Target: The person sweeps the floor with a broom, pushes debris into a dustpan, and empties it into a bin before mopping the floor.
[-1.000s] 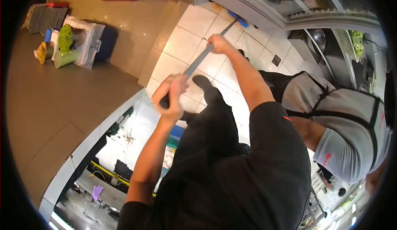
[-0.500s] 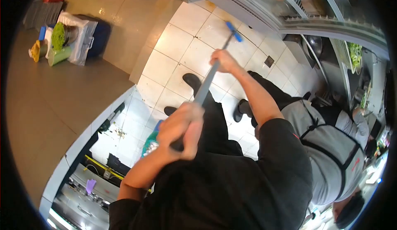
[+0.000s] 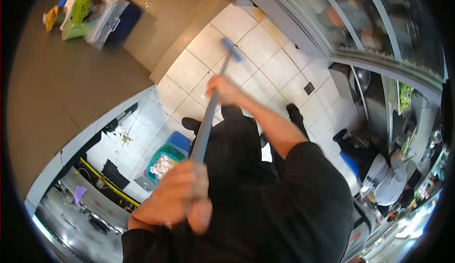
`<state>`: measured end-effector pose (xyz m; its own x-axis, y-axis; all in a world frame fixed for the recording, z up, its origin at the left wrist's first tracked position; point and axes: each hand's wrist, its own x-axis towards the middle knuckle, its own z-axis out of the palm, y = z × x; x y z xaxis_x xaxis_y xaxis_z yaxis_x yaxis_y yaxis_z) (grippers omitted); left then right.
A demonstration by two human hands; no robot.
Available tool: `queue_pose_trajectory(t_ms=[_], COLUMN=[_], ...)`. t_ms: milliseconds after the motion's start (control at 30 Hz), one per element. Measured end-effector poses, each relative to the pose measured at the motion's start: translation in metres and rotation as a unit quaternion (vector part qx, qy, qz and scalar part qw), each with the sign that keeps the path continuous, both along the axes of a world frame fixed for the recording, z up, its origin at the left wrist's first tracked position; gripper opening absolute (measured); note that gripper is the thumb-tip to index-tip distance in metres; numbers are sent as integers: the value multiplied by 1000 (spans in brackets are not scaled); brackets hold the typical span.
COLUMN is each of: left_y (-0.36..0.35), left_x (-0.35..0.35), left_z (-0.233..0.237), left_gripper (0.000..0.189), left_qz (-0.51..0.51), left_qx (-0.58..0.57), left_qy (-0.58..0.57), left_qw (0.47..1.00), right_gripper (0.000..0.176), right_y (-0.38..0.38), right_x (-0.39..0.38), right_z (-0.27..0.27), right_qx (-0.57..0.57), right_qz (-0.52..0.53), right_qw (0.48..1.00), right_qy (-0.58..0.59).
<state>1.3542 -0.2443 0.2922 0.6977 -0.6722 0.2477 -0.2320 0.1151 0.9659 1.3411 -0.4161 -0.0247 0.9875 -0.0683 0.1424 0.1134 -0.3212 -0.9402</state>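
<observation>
A long-handled floor brush (image 3: 204, 133) runs from my chest out over the white tiles. Its grey handle ends in a narrow blue head (image 3: 231, 50) resting on the floor; blur hides whether that edge is bristles or a blade. Near the top end, my left hand (image 3: 182, 194) is closed round the handle, slightly smeared by motion. Farther down, my right hand (image 3: 225, 90) also wraps the handle, with the arm stretched forward.
A brown counter (image 3: 61, 92) is on the left, bearing tubs and green leaves (image 3: 81, 6). A teal basket (image 3: 163, 161) of white pieces stands near my legs. Glass-front cabinet (image 3: 332, 17) is at upper right. A person in grey (image 3: 384, 180) works at the right; a floor drain (image 3: 309, 88) lies between.
Both hands and the brush have swung left, its blue head sliding left across the tiles. My view has shifted, and the near person in a grey apron has mostly left it.
</observation>
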Motion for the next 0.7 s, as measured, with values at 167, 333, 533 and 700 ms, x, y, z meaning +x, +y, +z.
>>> queue_pose_trajectory(t_ms=[167,333,533,700], left_y=[-26,65,183,262], left_x=[35,40,11,3], left_z=[-138,-39,27,34], left_gripper=[20,24,30,20], left_qz=[62,147,280,252], left_qx=[-67,44,-62,16], left_qy=[12,18,20,12], left_qw=[996,988,958,967], right_gripper=[19,25,19,21], right_y=[-131,32,231,249], right_x=[40,59,66,47], right_z=[-85,-67,18,36], right_qx=[-259,-138,-6,-64], right_qz=[89,91,169,191], right_qw=[944,985,985,979], right_qy=[182,48,30,38])
